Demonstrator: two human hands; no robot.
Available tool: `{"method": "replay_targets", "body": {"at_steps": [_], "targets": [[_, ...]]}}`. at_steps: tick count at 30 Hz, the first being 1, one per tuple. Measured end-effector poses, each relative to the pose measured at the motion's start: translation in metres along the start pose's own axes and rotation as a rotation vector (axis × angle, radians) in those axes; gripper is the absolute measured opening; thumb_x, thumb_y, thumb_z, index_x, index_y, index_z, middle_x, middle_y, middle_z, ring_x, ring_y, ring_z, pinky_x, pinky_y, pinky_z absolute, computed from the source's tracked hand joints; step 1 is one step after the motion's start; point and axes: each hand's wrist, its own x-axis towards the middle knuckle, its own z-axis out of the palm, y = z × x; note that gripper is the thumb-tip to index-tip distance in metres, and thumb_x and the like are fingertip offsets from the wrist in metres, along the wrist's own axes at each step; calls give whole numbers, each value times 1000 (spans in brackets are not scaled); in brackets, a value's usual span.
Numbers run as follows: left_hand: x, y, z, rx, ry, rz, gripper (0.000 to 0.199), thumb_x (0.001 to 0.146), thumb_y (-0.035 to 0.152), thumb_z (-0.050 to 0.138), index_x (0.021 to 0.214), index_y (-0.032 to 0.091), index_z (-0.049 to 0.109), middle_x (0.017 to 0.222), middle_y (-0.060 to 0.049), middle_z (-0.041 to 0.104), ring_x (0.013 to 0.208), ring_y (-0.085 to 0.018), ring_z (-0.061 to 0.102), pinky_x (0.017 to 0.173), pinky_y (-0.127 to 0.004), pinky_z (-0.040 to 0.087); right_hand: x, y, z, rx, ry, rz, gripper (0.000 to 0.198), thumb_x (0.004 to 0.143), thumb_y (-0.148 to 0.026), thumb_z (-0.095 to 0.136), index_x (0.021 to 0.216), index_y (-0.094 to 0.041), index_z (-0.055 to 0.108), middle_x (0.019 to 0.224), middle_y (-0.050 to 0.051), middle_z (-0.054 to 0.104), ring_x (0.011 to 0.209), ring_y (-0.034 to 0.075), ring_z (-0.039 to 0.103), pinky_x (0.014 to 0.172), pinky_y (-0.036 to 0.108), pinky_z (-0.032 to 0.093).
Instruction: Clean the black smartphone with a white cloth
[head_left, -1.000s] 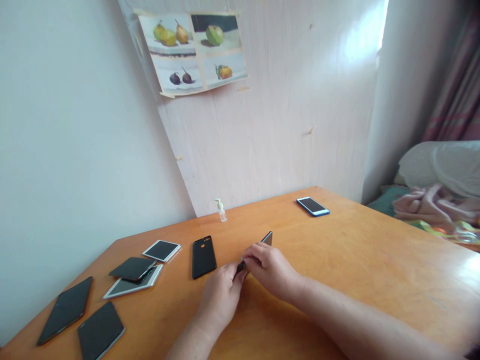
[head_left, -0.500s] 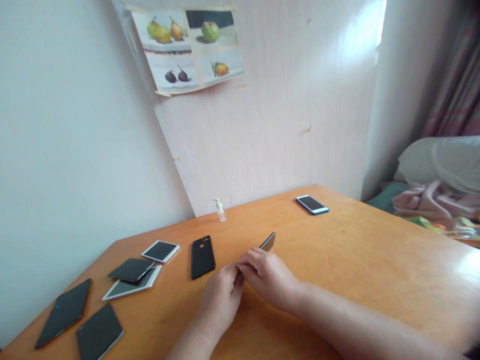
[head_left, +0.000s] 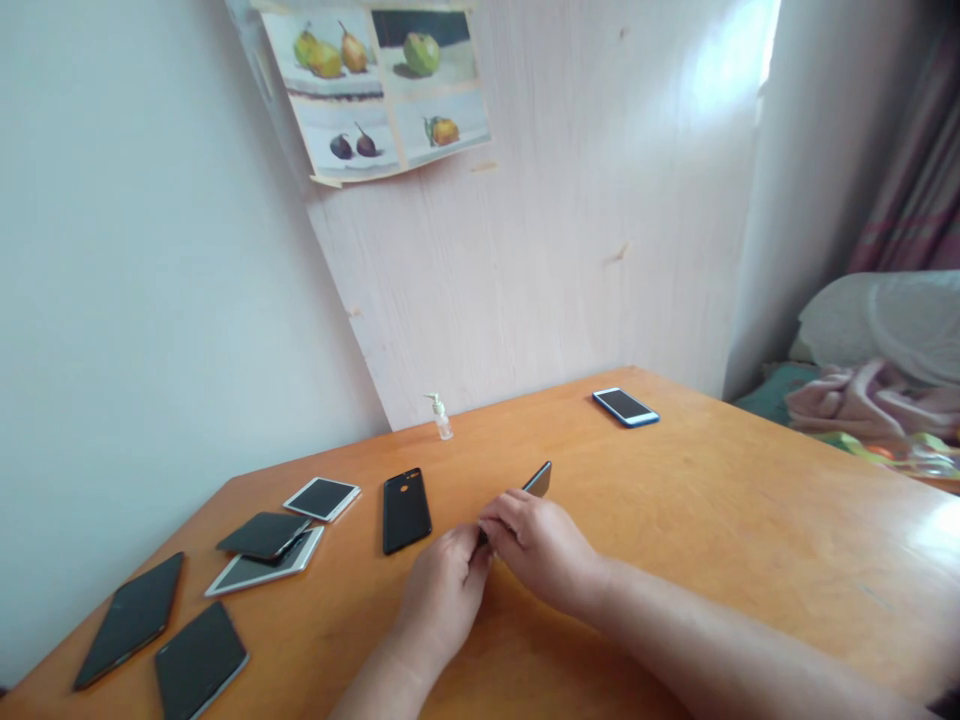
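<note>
A thin dark phone (head_left: 538, 481) is held on edge above the table, its far end showing past my fingers. My left hand (head_left: 448, 583) is closed on its near end. Close against it, my right hand (head_left: 541, 545) wraps over the middle of the phone with thumb and fingers pinched together. Most of the phone is hidden by both hands. Left of them a black phone case (head_left: 406, 512) lies on the table, with a camera cutout near its far end.
The wooden table (head_left: 712, 500) also bears a pump bottle (head_left: 441, 418) near the wall and a white phone in a blue case (head_left: 625, 407). On the left lie a white phone (head_left: 322, 498), a dark phone (head_left: 262, 536) resting on another white one (head_left: 247, 578), and two black phones (head_left: 133, 620).
The right fingers have shifted very slightly along the phone, and a bit of its dark edge shows between the hands. Otherwise the hands and the table things stay in place.
</note>
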Motion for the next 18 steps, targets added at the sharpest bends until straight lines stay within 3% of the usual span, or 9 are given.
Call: {"method": "replay_targets", "body": {"at_steps": [2, 6, 8, 11, 15, 18], "targets": [[0, 0, -1, 10, -1, -4, 23, 97, 29, 40, 89, 21, 60, 88, -5, 67, 84, -21, 63, 71, -27, 41, 3, 5, -5, -18, 14, 48, 21, 90, -23, 48, 75, -22, 63, 77, 1, 66, 75, 14, 61, 67, 22, 38], [0, 0, -2, 46, -2, 12, 27, 98, 34, 38, 88, 22, 60, 84, -4, 65, 80, -20, 61, 71, -27, 41, 22, 46, -32, -69, 146, 336, 23, 89, -25, 48, 69, -21, 60, 66, 1, 64, 66, 15, 58, 61, 24, 35], [0, 0, -1, 48, 1, 18, 27, 98, 35, 38, 88, 22, 59, 84, -4, 65, 80, -20, 60, 71, -27, 41, 28, 59, -40, -76, 188, 402, 24, 88, -26, 47, 69, -21, 60, 65, 2, 64, 65, 15, 57, 61, 24, 35], [0, -1, 0, 44, -2, 15, 27, 98, 35, 38, 88, 22, 59, 86, -4, 65, 82, -20, 61, 71, -27, 41, 24, 52, -33, -62, 186, 334, 23, 88, -25, 47, 71, -21, 60, 69, 1, 65, 67, 15, 58, 62, 24, 36], [0, -2, 0, 38, -6, -2, 26, 98, 35, 38, 85, 21, 57, 87, -5, 66, 82, -20, 61, 70, -27, 41, 14, 29, -15, 17, 75, 84, 21, 88, -23, 47, 72, -21, 60, 73, 0, 66, 70, 13, 58, 65, 22, 37], [0, -1, -1, 29, -9, -2, 26, 97, 35, 39, 84, 21, 56, 85, -4, 65, 81, -20, 61, 69, -27, 40, 17, 35, -19, 15, 74, 147, 20, 88, -25, 48, 75, -22, 62, 72, 1, 66, 68, 14, 58, 63, 22, 37]]}}
